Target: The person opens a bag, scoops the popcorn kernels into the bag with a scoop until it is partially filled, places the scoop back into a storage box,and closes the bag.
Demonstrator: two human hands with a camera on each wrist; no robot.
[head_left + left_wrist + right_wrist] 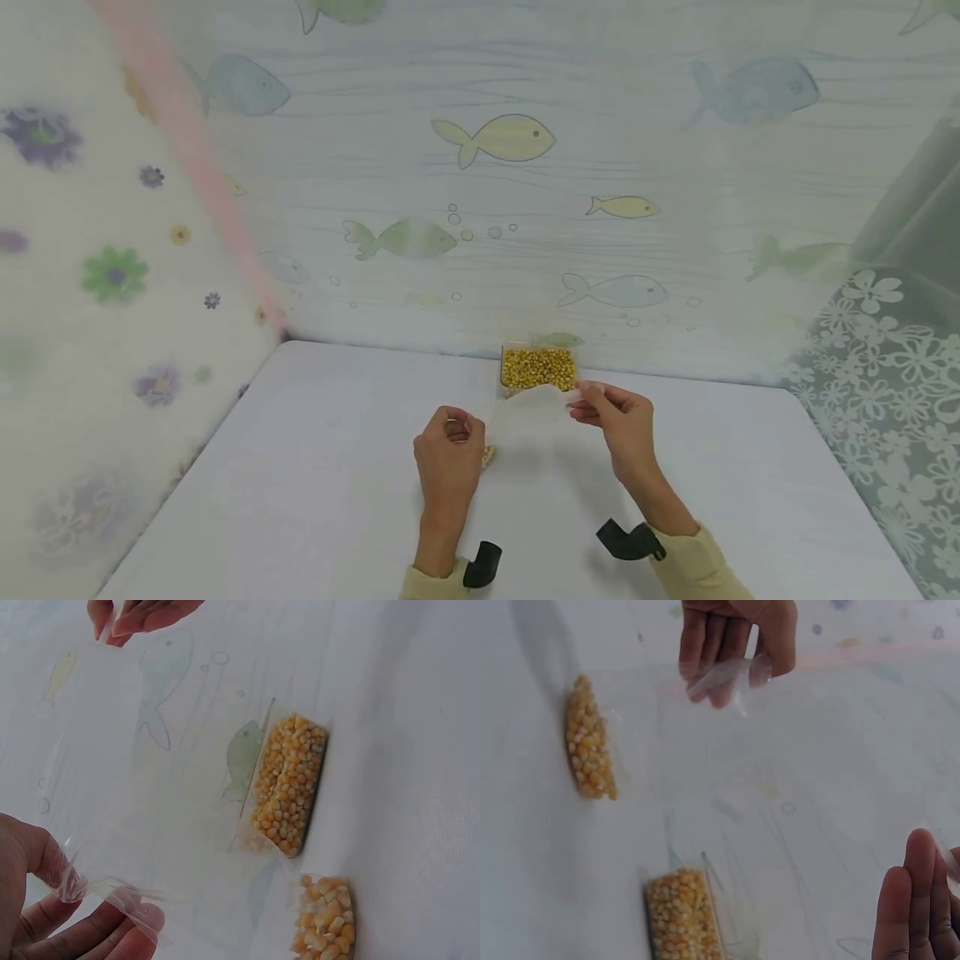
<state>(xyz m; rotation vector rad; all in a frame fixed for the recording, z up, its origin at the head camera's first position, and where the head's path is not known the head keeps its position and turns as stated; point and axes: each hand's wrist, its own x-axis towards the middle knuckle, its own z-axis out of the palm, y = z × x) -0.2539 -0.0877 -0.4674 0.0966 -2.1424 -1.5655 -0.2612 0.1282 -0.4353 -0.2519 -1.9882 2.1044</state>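
Note:
My left hand [452, 450] pinches the gathered top edge of a clear plastic bag [127, 900] between thumb and fingers. Corn kernels [590, 742] lie in the bottom of the bag, low by the table; in the head view the left hand mostly hides them. Up and to the right, my right hand [618, 421] pinches the end of a thin white sheet [105, 697], which hangs down and to the left toward the bag. The sheet's lower end blends into the pale background. Behind the sheet stands a clear box [502, 371] full of yellow corn kernels [289, 780].
The white table [337, 483] reaches back to a wall covering printed with fish [517, 137]. A flowered covering [112, 275] hangs on the left, and a lace curtain [892, 400] is on the right. Black wrist mounts [483, 564] sit at both sleeves.

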